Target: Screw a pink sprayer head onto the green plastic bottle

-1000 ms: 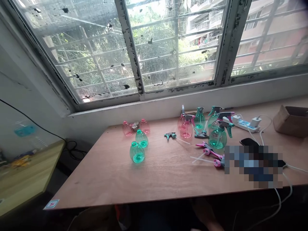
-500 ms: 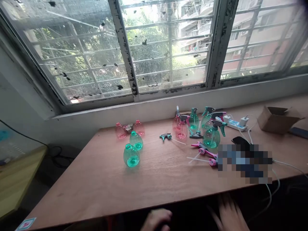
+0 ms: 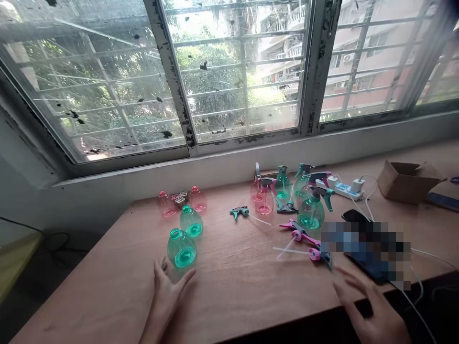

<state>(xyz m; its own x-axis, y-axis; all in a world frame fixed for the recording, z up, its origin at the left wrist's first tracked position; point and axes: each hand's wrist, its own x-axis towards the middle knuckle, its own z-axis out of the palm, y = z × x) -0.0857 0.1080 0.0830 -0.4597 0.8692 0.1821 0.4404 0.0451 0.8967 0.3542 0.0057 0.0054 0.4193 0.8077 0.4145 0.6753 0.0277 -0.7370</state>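
Note:
My left hand [image 3: 169, 285] is open just in front of a green bottle without a top [image 3: 182, 249], thumb and fingers apart, with nothing in it. Behind that bottle stands a second open-necked green bottle [image 3: 191, 221]. My right hand [image 3: 371, 306] hangs at the table's front edge, fingers spread and holding nothing. Nearest to it are a pink spray head [image 3: 314, 253] and another pink spray head [image 3: 297, 235], both lying with their clear tubes pointing left. A teal spray head [image 3: 239, 211] lies mid-table with its tube to the right.
Two open red bottles [image 3: 198, 198] stand at the back left beside small patterned boxes [image 3: 181, 199]. Several bottles with spray heads, among them a green one [image 3: 311, 213], stand at back right. A power strip [image 3: 346, 190], a cardboard box [image 3: 409, 181] and a blurred-out device with cables are further right.
Both hands have risen from below the table edge. The left has reached forward to the nearest green bottle, and the right has come up beside the pink spray heads. The view has shifted slightly.

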